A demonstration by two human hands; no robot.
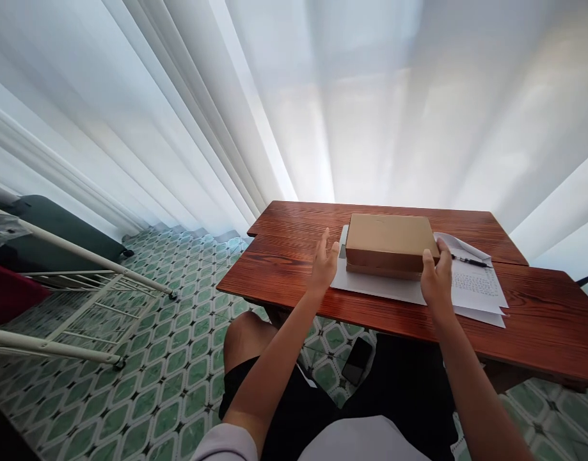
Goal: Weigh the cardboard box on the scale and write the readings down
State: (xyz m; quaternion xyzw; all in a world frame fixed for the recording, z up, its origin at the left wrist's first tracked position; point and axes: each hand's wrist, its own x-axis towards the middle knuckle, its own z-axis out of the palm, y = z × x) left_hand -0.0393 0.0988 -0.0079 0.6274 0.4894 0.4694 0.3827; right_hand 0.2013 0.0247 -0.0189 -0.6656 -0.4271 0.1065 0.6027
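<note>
A brown cardboard box (389,237) lies flat on the wooden table, with a second cardboard layer (382,271) showing under its front edge. White sheets of paper (370,285) spread out beneath it. Left of the box, apart from it, my left hand (323,266) is raised with its fingers spread and nothing in it. My right hand (437,275) is at the box's front right corner, thumb and fingers apart; whether it touches the cardboard I cannot tell. A black pen (471,260) rests on the written sheet (476,288) beyond that hand.
The reddish wooden table (284,262) ends close to my knees. A dark phone (357,360) lies on the green tiled floor (178,339) below. White curtains (322,102) hang behind the table. To the left stands a white metal rack (82,320) on castors.
</note>
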